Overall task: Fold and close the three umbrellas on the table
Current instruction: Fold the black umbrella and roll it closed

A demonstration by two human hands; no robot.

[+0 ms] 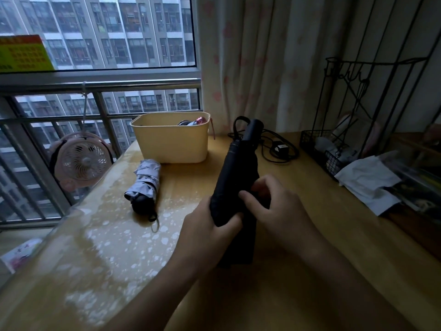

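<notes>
A black folded umbrella (235, 168) is held tilted above the wooden table (298, 247), its handle pointing away from me. My left hand (205, 225) wraps around its lower canopy. My right hand (274, 206) grips the same canopy from the right side, fingers curled over the fabric. A grey folded umbrella (144, 181) lies on the table to the left, its strap loop toward me. A third umbrella with a pink tip (194, 121) pokes out of the cream basket (171, 144) at the back.
A black cable with an adapter (279, 146) lies behind the black umbrella. A black wire rack (358, 111) and crumpled white paper (367, 182) stand at the right. A pink fan (82, 160) hangs off the left edge by the window railing.
</notes>
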